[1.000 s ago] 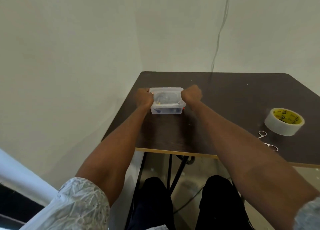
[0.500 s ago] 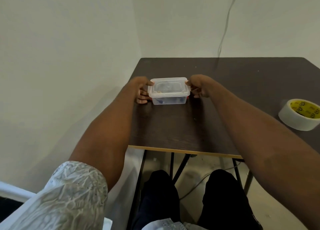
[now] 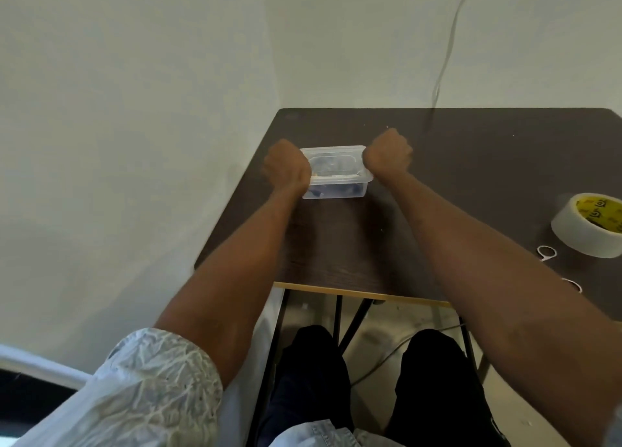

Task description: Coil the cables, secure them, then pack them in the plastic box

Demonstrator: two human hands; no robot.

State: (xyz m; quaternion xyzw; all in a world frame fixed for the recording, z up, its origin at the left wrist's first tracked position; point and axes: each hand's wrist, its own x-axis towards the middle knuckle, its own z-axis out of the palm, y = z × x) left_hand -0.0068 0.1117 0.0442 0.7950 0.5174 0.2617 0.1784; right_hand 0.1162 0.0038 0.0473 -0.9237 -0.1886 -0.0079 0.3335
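From the head view, both hands have gone from fingers spread at the ends of the plastic box (image 3: 335,173) half a second ago back to fists. The left hand (image 3: 286,170) and right hand (image 3: 387,158) now press curled on the lid's two short edges, seemingly snapping it shut over the dark cables inside. Packing looks nearly done. The box sits at the dark surface's (image 3: 471,184) far left corner by pale walls; a tape roll (image 3: 587,229) and scissors (image 3: 547,253) lie well right.
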